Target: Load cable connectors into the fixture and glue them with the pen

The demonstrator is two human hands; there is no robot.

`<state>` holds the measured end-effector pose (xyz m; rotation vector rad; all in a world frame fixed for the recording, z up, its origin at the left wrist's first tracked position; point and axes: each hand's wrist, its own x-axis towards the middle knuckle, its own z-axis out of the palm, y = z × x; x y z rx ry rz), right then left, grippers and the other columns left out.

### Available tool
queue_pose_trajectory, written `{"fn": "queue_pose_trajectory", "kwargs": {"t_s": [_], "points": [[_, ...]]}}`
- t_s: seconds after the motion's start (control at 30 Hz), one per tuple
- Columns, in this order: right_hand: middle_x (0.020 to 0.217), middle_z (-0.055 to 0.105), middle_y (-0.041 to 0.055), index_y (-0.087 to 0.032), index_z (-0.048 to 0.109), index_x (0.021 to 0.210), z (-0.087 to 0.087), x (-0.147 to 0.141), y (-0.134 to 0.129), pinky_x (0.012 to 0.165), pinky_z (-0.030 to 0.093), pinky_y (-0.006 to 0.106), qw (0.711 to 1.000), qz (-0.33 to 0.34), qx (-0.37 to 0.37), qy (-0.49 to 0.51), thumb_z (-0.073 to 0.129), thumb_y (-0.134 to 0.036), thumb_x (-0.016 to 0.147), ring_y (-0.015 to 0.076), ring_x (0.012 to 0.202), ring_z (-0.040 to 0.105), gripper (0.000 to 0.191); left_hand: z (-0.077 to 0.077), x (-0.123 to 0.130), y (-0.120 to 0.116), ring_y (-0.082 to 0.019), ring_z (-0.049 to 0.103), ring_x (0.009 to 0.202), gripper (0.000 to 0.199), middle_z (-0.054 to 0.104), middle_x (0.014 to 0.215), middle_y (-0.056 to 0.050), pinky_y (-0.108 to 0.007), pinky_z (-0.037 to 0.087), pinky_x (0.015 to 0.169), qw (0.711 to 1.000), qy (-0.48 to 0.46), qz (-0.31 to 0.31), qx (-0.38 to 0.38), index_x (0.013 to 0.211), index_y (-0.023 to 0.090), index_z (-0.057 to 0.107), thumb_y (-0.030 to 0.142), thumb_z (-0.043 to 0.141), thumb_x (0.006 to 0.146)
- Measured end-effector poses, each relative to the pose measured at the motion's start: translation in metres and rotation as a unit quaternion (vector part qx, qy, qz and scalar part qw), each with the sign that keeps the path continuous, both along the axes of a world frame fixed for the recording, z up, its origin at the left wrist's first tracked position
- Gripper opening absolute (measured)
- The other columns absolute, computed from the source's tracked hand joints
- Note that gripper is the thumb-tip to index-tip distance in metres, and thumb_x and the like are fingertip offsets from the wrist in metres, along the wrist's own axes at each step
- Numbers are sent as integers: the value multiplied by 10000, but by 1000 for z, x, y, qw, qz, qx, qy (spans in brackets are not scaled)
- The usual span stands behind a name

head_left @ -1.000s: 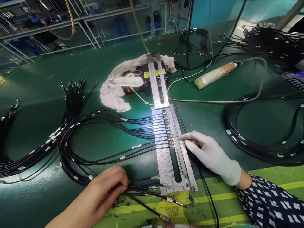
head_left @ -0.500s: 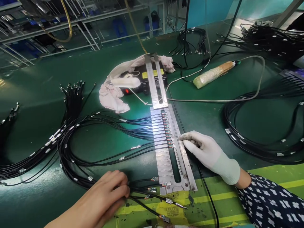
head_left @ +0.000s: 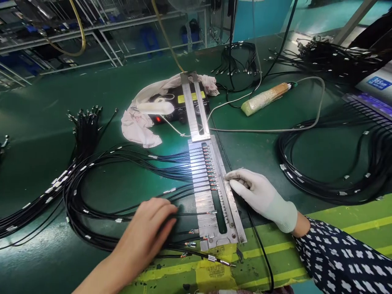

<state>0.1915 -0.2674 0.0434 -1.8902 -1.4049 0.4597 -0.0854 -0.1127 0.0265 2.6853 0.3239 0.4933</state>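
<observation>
A slotted metal fixture (head_left: 204, 200) lies on the table, with several black cables (head_left: 167, 162) in its upper grooves and their small connectors along the slot. My bare left hand (head_left: 150, 230) is closed around a black cable (head_left: 194, 214) left of the fixture; this cable's connector end lies over the plate, below the filled grooves. Its fingertips are partly hidden. My right hand (head_left: 260, 194), in a white glove, pinches the fixture's right edge with thumb and forefinger. Loose cable ends (head_left: 211, 258) lie around the fixture's near end.
Beyond the fixture stands a black box (head_left: 180, 116) with a red light, partly under a pale cloth (head_left: 137, 126). A wrapped stick-like tool (head_left: 266, 99) lies behind my right hand. Cable coils lie left and right (head_left: 284, 163). Yellow-green sheeting (head_left: 343, 228) covers the near edge.
My left hand has moved away from me, bringing a cable's end over the fixture plate. A connector near the front edge is gone from there. My right hand keeps its place; the view has shifted.
</observation>
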Motion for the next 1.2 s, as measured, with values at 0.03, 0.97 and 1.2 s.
{"fn": "queue_pose_trajectory", "kwargs": {"t_s": [0.03, 0.97, 1.2], "points": [[966, 700, 12, -238, 677, 1038, 0, 0, 0, 742, 500, 333, 1000, 0, 0, 1, 518, -240, 963, 196, 824, 638, 176, -4, 8, -4, -186, 562, 958, 191, 621, 1041, -45, -310, 459, 826, 1000, 2, -13, -3, 1136, 229, 536, 194, 532, 949], [974, 692, -9, -252, 665, 1030, 4, -1, 3, 782, 493, 325, 1000, -1, -2, 12, 527, -231, 962, 191, 895, 632, 156, -15, 51, 11, -164, 495, 813, 314, 540, 960, -86, -265, 438, 679, 992, -64, -87, 65, 1202, 124, 568, 22, 453, 927], [990, 707, -2, -244, 673, 1035, 3, 0, 1, 808, 494, 342, 1000, 6, 1, 6, 521, -217, 957, 197, 902, 637, 173, -28, 42, 6, -194, 481, 993, 377, 516, 1098, -99, -315, 395, 854, 993, -61, -79, 63, 1267, 138, 557, 11, 451, 928]]}}
